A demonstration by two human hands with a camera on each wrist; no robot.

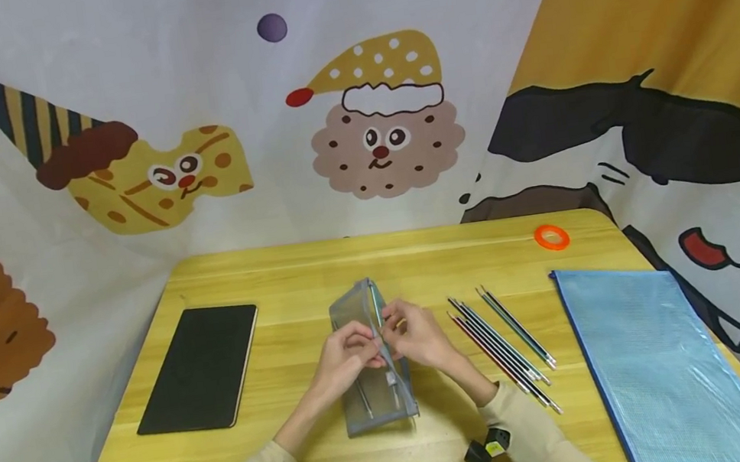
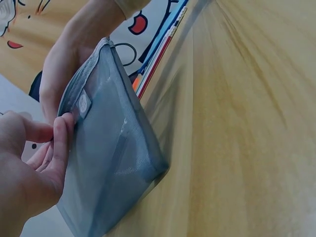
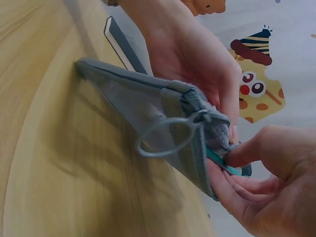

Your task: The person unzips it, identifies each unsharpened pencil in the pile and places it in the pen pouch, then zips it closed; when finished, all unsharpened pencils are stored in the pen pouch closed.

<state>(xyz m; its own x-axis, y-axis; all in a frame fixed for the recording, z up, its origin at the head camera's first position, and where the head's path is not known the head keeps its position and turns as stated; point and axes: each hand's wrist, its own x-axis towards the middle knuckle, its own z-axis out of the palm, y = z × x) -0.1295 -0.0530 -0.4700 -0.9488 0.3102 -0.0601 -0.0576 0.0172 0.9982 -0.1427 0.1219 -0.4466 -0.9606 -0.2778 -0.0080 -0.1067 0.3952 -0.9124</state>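
A grey mesh zippered pencil pouch is held between both hands over the middle of the table, its zipper edge upward. My left hand pinches the pouch's edge near the zipper, thumb against fingertips. On the other side, my right hand has its thumb and fingers curled at the pouch's opening. A slim teal thing shows in the opening beside the right fingers; its far end is hidden. The zipper pull carries a grey ring. Thin pencil-like shapes show through the mesh.
Several pencils lie right of the pouch. A black notebook lies at the left. A blue zippered document bag covers the table's right side, with an orange tape roll behind it. A printed curtain hangs at the back.
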